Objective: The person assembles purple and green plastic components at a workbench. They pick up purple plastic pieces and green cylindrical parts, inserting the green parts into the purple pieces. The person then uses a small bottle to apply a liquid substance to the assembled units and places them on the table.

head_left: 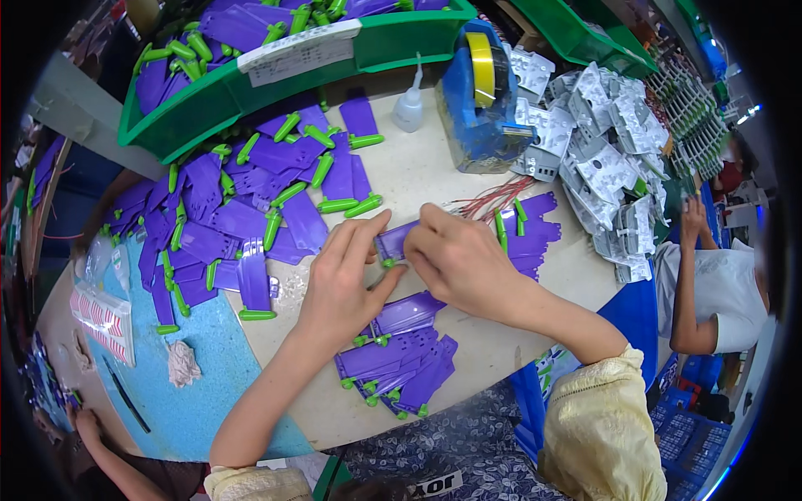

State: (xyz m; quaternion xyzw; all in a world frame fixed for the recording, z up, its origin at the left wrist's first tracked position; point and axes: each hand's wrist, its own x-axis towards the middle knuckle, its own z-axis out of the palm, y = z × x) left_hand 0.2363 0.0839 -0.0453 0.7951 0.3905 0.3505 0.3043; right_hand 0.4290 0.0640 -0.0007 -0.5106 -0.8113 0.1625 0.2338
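Observation:
Between my two hands is a flat purple plastic part (pixel 395 241) with a bright green end piece. My left hand (pixel 341 269) pinches its left end, thumb low near the green bit and fingers above. The fingers of my right hand (pixel 455 255) are curled over the part's right end and hide it. Just below my hands lies a small overlapping stack of purple parts (pixel 393 359) with green ends toward me. A large loose heap of the same parts (pixel 251 192) spreads to the left. More purple pieces (pixel 530 238) lie right of my right hand, beside thin red wires (pixel 493 199).
A green bin (pixel 384 52) full of purple parts stands at the back. Near it are a dropper bottle (pixel 408 107) and a blue tape dispenser (pixel 476 125). Grey-white plastic housings (pixel 614 159) pile up at right. A crumpled tissue (pixel 183 364) lies on a blue mat (pixel 221 392). Other people work nearby.

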